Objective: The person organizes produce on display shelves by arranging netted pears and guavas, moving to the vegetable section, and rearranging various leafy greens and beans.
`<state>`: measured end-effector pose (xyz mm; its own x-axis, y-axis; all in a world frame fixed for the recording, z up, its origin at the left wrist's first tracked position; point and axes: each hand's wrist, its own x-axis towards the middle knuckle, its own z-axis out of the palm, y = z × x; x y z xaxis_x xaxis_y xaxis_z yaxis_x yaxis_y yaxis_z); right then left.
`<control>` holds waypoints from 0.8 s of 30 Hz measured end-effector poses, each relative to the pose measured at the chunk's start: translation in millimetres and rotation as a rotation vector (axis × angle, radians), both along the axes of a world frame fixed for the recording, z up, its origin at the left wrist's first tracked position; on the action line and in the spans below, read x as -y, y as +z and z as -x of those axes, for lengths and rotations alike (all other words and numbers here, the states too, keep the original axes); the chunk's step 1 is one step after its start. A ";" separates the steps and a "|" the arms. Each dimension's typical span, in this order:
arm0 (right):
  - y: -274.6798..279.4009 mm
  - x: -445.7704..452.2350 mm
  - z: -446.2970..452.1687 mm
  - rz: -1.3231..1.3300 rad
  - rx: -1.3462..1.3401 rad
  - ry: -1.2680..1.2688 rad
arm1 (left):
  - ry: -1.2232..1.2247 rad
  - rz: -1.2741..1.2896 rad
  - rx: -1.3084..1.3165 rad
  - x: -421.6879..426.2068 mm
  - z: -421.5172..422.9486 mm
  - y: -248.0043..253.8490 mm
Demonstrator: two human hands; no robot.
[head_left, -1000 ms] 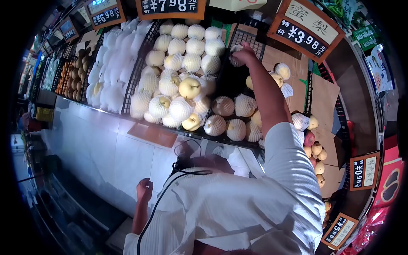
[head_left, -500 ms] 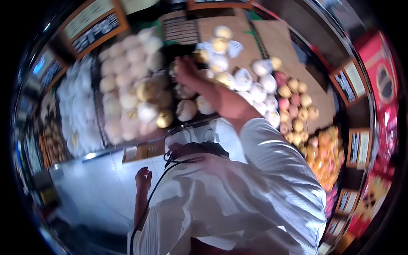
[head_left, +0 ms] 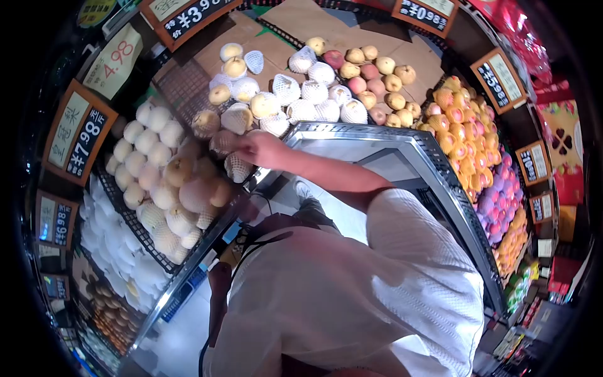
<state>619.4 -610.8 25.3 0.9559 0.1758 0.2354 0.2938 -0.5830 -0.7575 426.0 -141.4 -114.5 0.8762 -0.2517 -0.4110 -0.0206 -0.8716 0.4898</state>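
Over the front corner of the fruit display, my right hand [head_left: 260,149] reaches in with its fingers curled against a foam-netted pear [head_left: 222,142]. Just below those fingers is another netted pear [head_left: 237,167], close to the metal edge. Pale pears in white foam nets [head_left: 267,105] lie behind and to the right of the hand. A crate of pale pears [head_left: 147,141] stands to its left. My left hand [head_left: 220,274] hangs low beside my body, below the counter edge; it is dark and its fingers are not clear.
A metal-edged counter [head_left: 377,133] bends around in front of me. Bare yellow and red fruit [head_left: 377,78] is heaped at the back right, with orange-netted fruit [head_left: 461,135] farther right. Price signs [head_left: 78,135] line the outer edge. White-wrapped fruit [head_left: 116,242] lies at left.
The view has turned and shifted. My right hand has moved from the dark gap among the pears to the netted pears near the front edge. My left hand still hangs low.
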 end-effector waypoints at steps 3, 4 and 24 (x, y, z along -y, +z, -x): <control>-41.0 42.8 117.1 0.066 -0.053 -0.217 | -0.152 -0.201 -0.015 -0.2 -15.8 -18.6; -66.0 60.2 157.3 0.260 -0.245 -0.302 | -0.302 -0.175 0.017 -14.1 -23.5 -54.1; -125.4 231.9 348.1 0.363 -0.975 -0.431 | -0.678 -0.476 0.087 8.4 106.4 -125.6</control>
<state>271.3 -842.7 -100.1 0.7008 -0.3074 -0.6437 -0.6104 -0.7253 -0.3183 319.6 -149.8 -240.1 0.6305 -0.5529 -0.5447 -0.6368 -0.7698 0.0443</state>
